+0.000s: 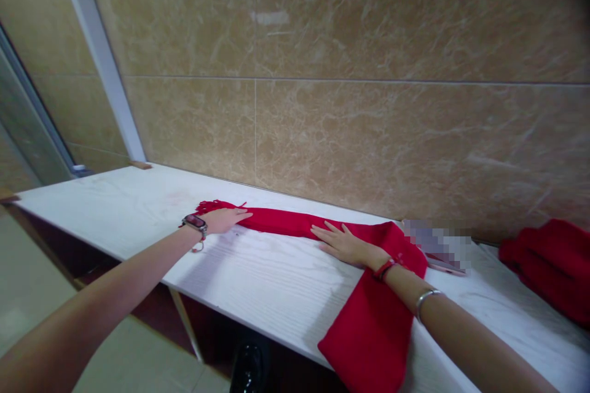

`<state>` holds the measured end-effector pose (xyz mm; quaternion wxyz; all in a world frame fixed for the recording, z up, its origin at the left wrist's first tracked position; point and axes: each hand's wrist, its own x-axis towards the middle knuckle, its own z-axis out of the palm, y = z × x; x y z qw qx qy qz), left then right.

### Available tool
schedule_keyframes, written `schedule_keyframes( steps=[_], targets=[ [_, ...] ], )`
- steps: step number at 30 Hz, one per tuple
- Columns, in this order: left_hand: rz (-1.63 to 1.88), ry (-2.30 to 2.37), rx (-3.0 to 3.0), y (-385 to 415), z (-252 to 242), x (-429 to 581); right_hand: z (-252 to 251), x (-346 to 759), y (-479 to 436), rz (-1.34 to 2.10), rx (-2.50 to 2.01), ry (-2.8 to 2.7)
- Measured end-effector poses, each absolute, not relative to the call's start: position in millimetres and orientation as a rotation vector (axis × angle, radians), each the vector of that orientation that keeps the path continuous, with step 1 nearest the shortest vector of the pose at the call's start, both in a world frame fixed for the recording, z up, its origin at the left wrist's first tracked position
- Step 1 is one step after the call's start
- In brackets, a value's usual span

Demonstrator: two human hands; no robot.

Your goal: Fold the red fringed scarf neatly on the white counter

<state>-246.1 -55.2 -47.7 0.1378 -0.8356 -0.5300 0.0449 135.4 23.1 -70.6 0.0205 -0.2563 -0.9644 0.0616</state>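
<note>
A long red scarf (281,221) with a fringed end lies along the white tabletop, narrow on the left and wider where it bends at the right. Its wide part hangs over the front edge. My left hand (225,219) rests flat on the scarf near the fringe, fingers stretched out. Farther right, my right hand (348,245) lies with spread fingers on the narrow strip, close to the bend. A watch (194,221) is on my left wrist; a red band (384,268) and a silver bangle (426,302) circle my right arm.
Another bundle of red cloth (548,264) sits at the far right. Beside the bend lies a flat, partly blurred object (437,249). A tiled wall (369,141) runs behind the white tabletop (120,209). Below the front edge a black shoe (249,365) shows.
</note>
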Motion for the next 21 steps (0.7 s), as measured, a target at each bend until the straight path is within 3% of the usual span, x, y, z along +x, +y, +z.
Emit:
schedule_keyframes(
  steps=[6,11,15,21],
  targets=[
    [0.240,-1.656,-2.315,-57.4,-37.2,-238.1,-52.0,174.2,1.1,0.179,-0.862,-2.746],
    [0.283,-1.755,-2.519,-60.0,17.2,-175.3,-22.6,220.2,-32.7,0.282,-0.980,-2.650],
    [-0.104,-1.779,-2.661,-69.7,44.5,-90.8,-17.3,227.5,-65.6,0.352,-0.877,-2.877],
    [-0.428,-1.632,-2.729,-79.6,12.7,-1.2,-47.0,213.3,-88.4,0.207,-0.669,-2.894]
  ],
)
